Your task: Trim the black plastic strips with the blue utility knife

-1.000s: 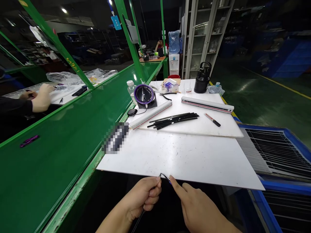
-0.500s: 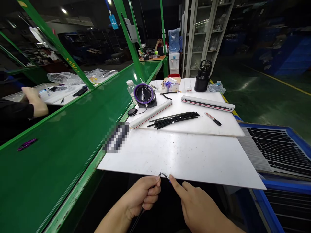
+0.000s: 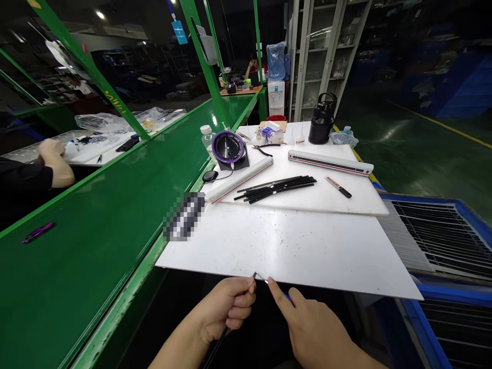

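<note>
At the near edge of the white board [image 3: 292, 251], my left hand [image 3: 234, 302] is closed round a thin black strip [image 3: 216, 349], whose tip pokes out above the thumb and whose length trails below the fist. My right hand [image 3: 309, 315] grips a slim tool with a blue handle [image 3: 286, 295], its index finger stretched along it. The tool's thin metal end meets or nearly meets the strip's tip; its exact kind is hard to make out. Beyond my hands, a bundle of black strips [image 3: 274, 189] lies between two white train-car shells, left [image 3: 240, 179] and right [image 3: 330, 163].
A red-and-black utility knife [image 3: 339, 187], cutting pliers [image 3: 265, 150], a purple-rimmed round fan-like device [image 3: 228, 148] and a black flask [image 3: 322, 120] stand or lie farther back. Blue trays of strips [image 3: 442, 241] are at right. Beyond the green partition [image 3: 115, 205] is a co-worker's arm [image 3: 57, 164].
The tool in my right hand has turned slightly, showing more of its blue handle. My left hand has barely moved. The co-worker's hand across the partition has changed pose.
</note>
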